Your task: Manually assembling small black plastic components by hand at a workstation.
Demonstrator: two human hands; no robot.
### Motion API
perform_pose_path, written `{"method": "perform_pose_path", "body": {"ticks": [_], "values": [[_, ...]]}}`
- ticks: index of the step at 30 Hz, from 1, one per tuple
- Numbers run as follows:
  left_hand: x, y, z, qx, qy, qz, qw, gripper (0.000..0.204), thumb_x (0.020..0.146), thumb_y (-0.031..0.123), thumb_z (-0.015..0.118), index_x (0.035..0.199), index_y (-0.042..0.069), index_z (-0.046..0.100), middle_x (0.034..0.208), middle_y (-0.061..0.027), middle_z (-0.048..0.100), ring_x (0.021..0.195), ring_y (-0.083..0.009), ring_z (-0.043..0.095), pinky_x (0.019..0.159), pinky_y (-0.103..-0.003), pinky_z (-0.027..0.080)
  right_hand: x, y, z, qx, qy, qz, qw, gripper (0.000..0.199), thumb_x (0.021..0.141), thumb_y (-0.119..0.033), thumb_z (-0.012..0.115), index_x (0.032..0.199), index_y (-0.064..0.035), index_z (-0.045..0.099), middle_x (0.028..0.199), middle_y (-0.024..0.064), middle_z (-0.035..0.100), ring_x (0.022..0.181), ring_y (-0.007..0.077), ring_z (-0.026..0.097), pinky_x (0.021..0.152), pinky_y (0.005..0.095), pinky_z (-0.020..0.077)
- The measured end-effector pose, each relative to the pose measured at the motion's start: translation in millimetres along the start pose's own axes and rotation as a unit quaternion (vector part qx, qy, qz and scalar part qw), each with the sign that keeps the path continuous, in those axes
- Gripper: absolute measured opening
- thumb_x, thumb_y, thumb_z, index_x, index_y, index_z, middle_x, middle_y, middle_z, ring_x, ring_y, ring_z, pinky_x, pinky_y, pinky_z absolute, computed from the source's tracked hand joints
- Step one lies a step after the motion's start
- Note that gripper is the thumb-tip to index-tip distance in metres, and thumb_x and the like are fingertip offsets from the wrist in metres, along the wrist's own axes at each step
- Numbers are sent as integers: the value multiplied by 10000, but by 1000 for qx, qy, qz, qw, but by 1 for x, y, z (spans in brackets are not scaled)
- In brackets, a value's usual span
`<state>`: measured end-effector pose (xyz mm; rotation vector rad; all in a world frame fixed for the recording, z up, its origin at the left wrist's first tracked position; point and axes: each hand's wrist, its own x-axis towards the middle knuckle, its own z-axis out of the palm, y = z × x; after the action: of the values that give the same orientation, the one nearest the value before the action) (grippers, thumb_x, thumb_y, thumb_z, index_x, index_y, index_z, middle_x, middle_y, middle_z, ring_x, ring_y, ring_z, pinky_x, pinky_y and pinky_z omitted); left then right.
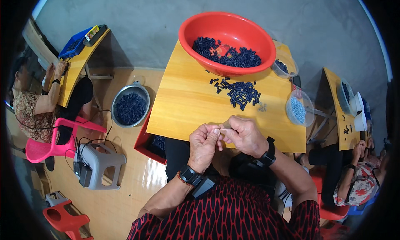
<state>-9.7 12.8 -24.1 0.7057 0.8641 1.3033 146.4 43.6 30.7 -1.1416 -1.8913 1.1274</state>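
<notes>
My left hand and my right hand meet fingertip to fingertip just over the near edge of a small yellow wooden table. Both pinch a tiny part between them; the fingers hide it almost fully. Beyond my hands lies a loose heap of small dark blue plastic pieces. At the table's far edge stands a big red bowl holding more of these pieces. Both wrists wear dark bands.
A clear tub of pale blue bits and a clear tub of dark pieces sit at the table's right. A metal bowl of dark pieces and a red crate are on the floor left. Other people work at side tables left and right.
</notes>
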Motion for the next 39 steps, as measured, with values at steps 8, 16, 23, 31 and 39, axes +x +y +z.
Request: {"method": "perform_pose_path", "body": {"ticks": [8,16,23,31,39], "values": [[5,1,-1,-76,-48,-38,995,161,1003,144,600,1006,-12,642,821,-51,647,653,-108,591,577,-262,522,-11,2,-3,197,8,57,979,178,971,-34,600,1117,58,641,839,60,671,750,93,655,670,250,546],[4,1,-3,-103,-42,-67,992,145,997,130,598,1013,-5,648,911,-53,672,794,-117,637,743,-286,550,-10,-11,2,-207,53,-135,968,271,824,-71,728,1061,28,641,851,133,594,720,295,631,659,381,529],[1,15,5,-155,-41,-98,982,162,996,107,596,1047,-25,674,942,-74,709,798,-107,643,730,-245,531,-12,-6,1,-211,109,-163,958,292,780,-75,755,1043,10,661,878,126,587,748,307,632,662,398,526],[4,5,-4,-85,-84,-83,989,117,972,68,616,1000,-20,687,943,-82,707,824,-133,664,767,-293,557,-11,-13,-8,-190,50,-113,974,343,769,-101,781,1067,17,659,875,137,591,748,321,634,658,401,527],[2,5,-2,-48,-69,-74,994,110,970,46,609,963,-33,685,882,-81,707,773,-139,669,735,-296,567,-10,-1,-11,-229,-21,-133,964,239,835,-166,724,976,-7,615,884,157,591,778,360,636,647,429,519]]}}
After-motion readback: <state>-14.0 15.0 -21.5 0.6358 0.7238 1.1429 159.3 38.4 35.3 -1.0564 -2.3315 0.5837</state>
